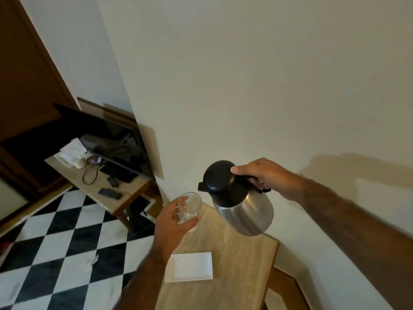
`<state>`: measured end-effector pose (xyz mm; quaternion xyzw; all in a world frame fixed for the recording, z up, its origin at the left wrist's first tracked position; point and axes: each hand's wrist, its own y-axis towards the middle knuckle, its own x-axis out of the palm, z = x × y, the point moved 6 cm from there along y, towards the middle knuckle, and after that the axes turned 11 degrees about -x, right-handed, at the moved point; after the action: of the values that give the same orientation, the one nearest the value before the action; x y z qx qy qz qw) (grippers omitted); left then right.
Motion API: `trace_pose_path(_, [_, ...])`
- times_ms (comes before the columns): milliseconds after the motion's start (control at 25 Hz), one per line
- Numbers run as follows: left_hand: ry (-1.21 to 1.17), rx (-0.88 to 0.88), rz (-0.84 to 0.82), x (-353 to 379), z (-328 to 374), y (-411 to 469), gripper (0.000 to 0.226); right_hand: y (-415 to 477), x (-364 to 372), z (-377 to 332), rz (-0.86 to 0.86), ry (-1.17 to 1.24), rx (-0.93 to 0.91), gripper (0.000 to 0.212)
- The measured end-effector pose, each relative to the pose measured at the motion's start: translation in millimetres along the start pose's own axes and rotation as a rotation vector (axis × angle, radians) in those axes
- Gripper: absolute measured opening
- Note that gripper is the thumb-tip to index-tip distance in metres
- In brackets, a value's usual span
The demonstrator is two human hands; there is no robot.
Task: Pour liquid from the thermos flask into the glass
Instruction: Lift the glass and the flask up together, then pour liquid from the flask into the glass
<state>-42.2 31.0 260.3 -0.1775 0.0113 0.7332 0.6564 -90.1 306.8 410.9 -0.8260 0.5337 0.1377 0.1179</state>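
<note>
Left hand (172, 222) grips the clear glass (190, 211) above the wooden table (241, 271); right hand (261, 175) clasps the tilted steel thermos flask (243, 211) by its handle.

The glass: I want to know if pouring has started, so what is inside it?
No liquid shows inside the glass, and no stream leaves the thermos flask. The left hand wraps its lower part, hiding the bottom.
</note>
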Motion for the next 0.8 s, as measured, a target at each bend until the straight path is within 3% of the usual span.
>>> trace_pose_path(320, [-0.019,0.079,0.041,-15.0,59.3,-27.1,0.067,10.6,0.9,-96.1,-0.102,-0.253,0.031,0.062])
trace_pose_path(800, [0.026,0.079,0.058,-25.8,71.4,-45.2,0.066,28.0,37.5,-173.0,-0.26,-0.689,0.02,0.058])
